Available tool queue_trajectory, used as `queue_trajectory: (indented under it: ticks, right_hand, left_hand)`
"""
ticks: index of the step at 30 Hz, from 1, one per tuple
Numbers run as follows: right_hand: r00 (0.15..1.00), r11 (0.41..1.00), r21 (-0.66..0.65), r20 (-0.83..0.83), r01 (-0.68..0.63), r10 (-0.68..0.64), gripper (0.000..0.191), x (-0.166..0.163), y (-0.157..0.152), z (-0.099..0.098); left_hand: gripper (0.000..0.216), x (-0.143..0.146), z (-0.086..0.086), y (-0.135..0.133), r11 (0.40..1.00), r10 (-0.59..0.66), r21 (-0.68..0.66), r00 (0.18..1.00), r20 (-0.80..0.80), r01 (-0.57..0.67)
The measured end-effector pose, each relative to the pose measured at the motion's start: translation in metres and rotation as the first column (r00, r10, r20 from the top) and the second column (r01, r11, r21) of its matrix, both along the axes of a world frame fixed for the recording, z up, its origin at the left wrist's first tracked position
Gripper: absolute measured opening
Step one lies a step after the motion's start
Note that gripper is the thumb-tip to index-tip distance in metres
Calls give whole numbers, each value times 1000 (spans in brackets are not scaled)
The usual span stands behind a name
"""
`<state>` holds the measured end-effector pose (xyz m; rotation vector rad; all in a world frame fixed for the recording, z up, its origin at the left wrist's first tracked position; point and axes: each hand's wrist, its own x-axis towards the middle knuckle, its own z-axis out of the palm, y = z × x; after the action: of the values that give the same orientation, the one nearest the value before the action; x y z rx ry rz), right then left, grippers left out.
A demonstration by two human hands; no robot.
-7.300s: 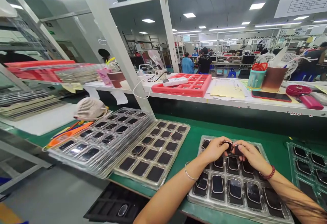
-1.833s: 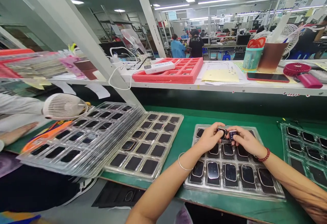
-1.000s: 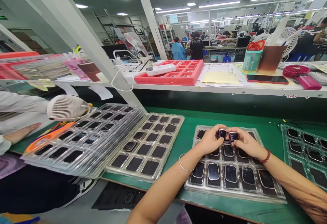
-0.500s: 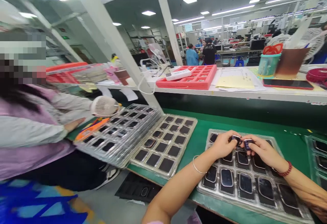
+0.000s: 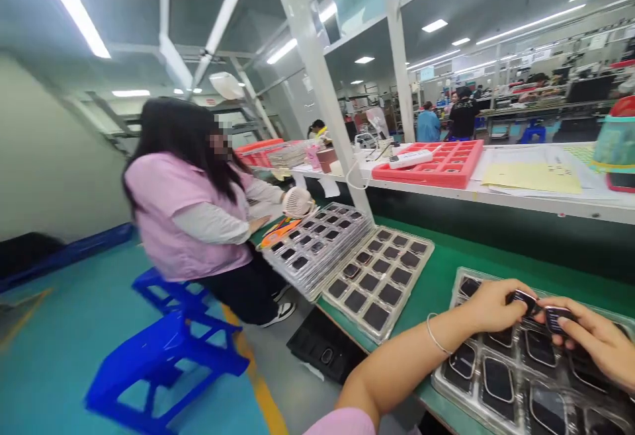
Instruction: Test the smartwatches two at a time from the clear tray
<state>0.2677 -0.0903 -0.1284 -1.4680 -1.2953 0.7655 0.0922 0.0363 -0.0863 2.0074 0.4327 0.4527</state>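
My left hand (image 5: 499, 304) is closed on a small smartwatch body (image 5: 524, 301), a dark rounded rectangle with a shiny rim. Close beside it, my right hand (image 5: 592, 339) pinches a second smartwatch body (image 5: 559, 320), whose dark face shows small light marks. The two pieces are almost end to end; whether they touch I cannot tell. Both hands are over a clear plastic tray (image 5: 443, 375) on the green bench. Several silver-rimmed watch bodies (image 5: 499, 381) lie in its pockets, some hidden under my hands and forearm.
Left of my tray lies another clear tray (image 5: 421, 250) with dark squares, then a tall tray stack (image 5: 317, 276). A co-worker (image 5: 193, 210) sits beyond, near a small white fan (image 5: 297, 202). A shelf (image 5: 536, 203) holds a red compartment tray (image 5: 473, 164). Blue stools (image 5: 143, 349) stand at left.
The view has swung left, so my hands and tray appear farther right and the co-worker and stools show fully. Both hands still hold the same watch bodies.
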Motion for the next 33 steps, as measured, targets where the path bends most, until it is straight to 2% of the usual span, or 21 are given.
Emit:
queue_trajectory:
  ticks: [3, 8, 13, 18, 23, 27, 33]
  right_hand:
    - [998, 995, -98, -67, -21, 14, 29, -13, -2, 22]
    - [996, 996, -66, -78, -55, 50, 32, -27, -1, 38]
    - [995, 997, -50, -86, -54, 50, 27, -30, -2, 41]
    - [991, 999, -36, -134, -16, 11, 40, -32, -1, 43]
    - [993, 999, -18, -114, -30, 28, 39, -34, -2, 44]
    - [996, 999, -6, -70, -53, 52, 43, -34, -2, 44]
    - [995, 999, -34, -97, -28, 25, 40, -30, -1, 39]
  left_hand:
    - [32, -3, 4, 0, 1000, 0, -1, 1000, 16, 0]
    - [29, -3, 3, 3, 998, -43, -33, 997, 63, 45]
    - [27, -2, 2, 5, 996, -57, -69, 996, 73, 62]
    - [41, -1, 1, 7, 994, 13, -108, 993, 117, -1]
    - [29, 0, 2, 8, 981, -22, -186, 989, 146, 49]
    - [38, 0, 2, 9, 982, -15, -182, 989, 149, 43]
    - [38, 0, 0, 9, 982, -39, -178, 991, 125, 61]
